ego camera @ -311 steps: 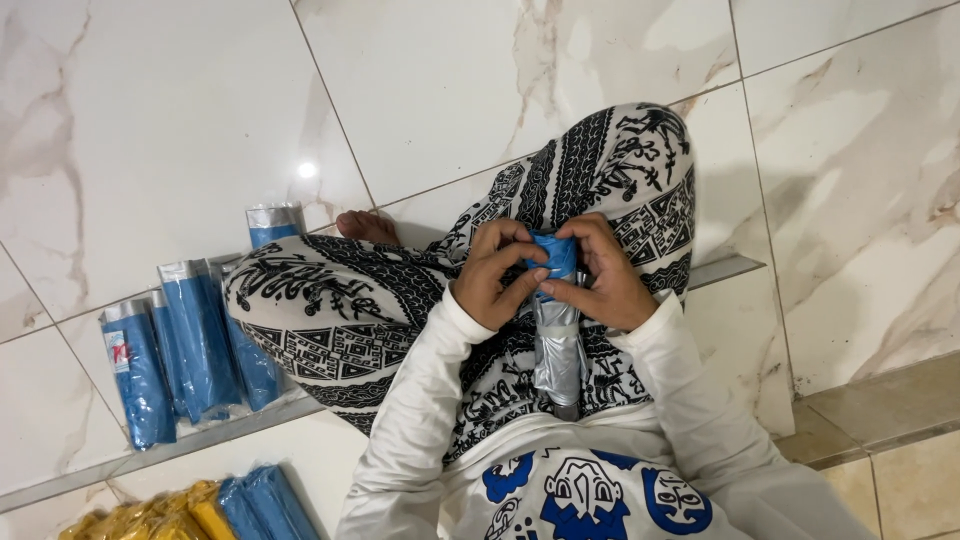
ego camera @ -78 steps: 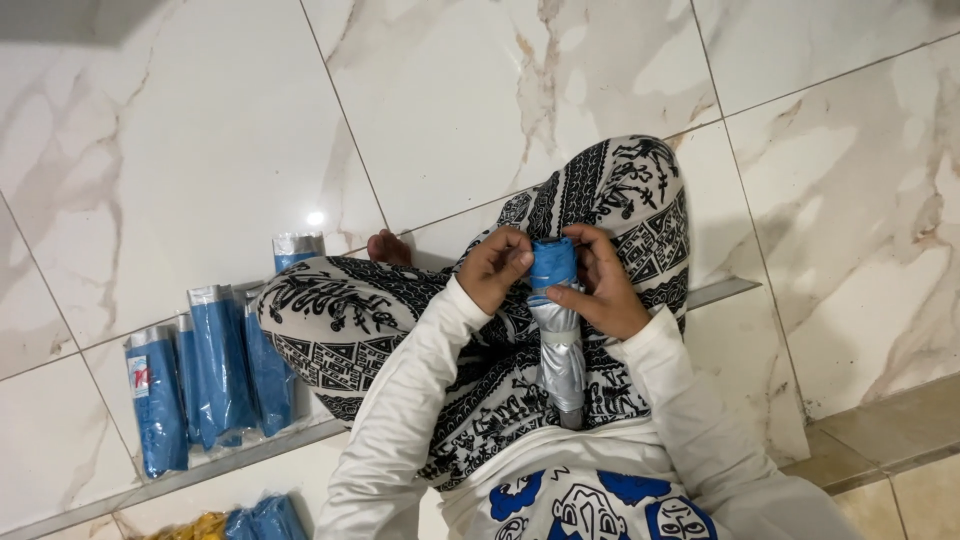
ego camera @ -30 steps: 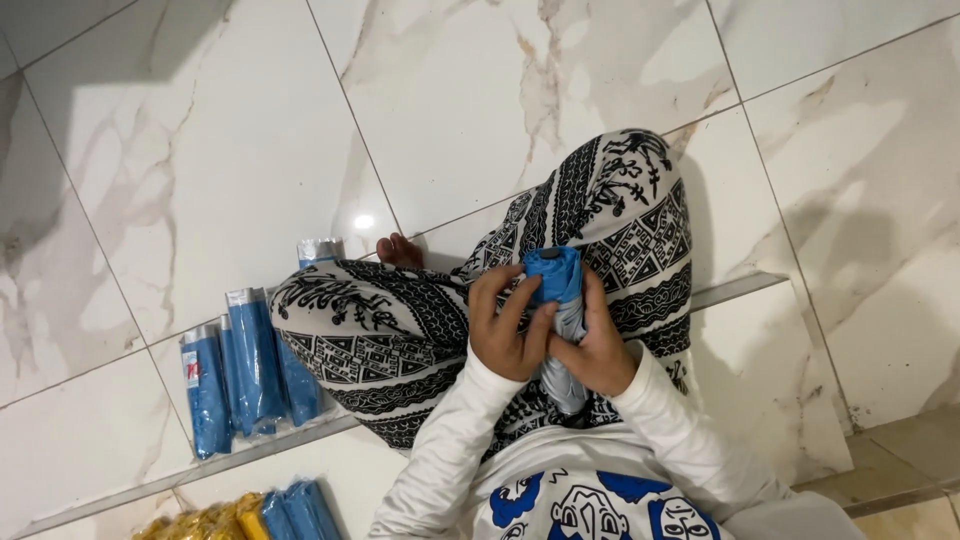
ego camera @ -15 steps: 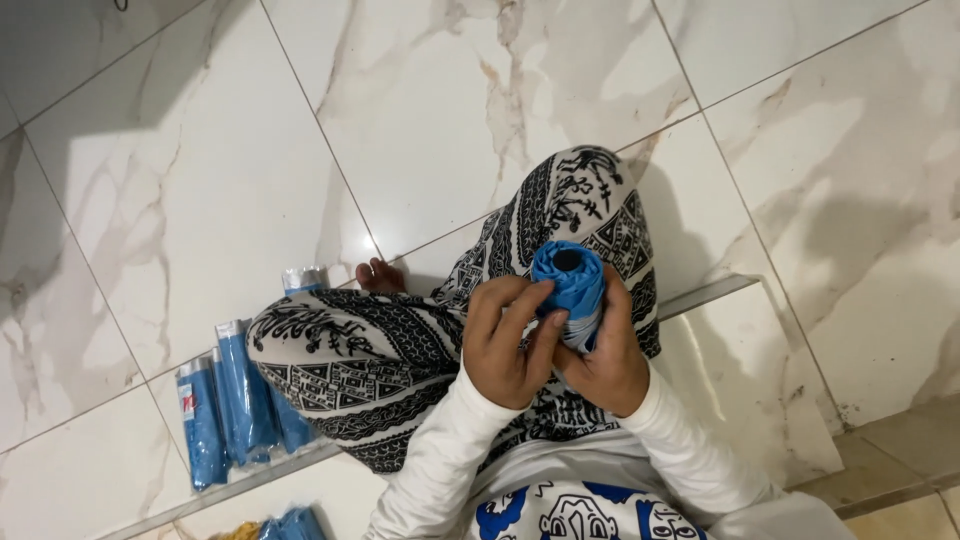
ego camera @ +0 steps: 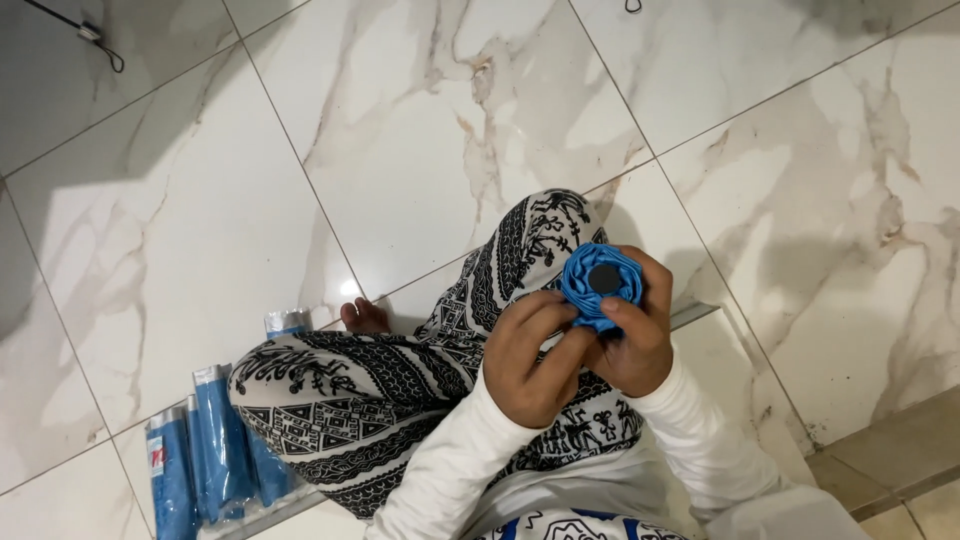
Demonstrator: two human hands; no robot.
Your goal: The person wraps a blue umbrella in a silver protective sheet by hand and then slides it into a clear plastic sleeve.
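A folded blue umbrella (ego camera: 601, 283) points its round black tip up at the camera, held over my crossed legs in black-and-white patterned trousers (ego camera: 400, 390). My left hand (ego camera: 533, 355) grips its gathered blue cloth from the left, fingers curled against the folds. My right hand (ego camera: 637, 335) wraps around it from the right, thumb across the front. The umbrella's lower part is hidden behind my hands.
Several blue umbrellas in clear plastic sleeves (ego camera: 215, 445) lie on the white marble floor (ego camera: 400, 130) to the left of my knee. My bare toes (ego camera: 363, 317) show beside them. A metal floor strip (ego camera: 700, 312) runs under my legs. A thin black cord (ego camera: 95, 40) lies at the top left.
The umbrella has been tipped up so that its black tip faces the camera, its clear sleeve no longer seen. The view has shifted, with my hands and legs now lower and further right.
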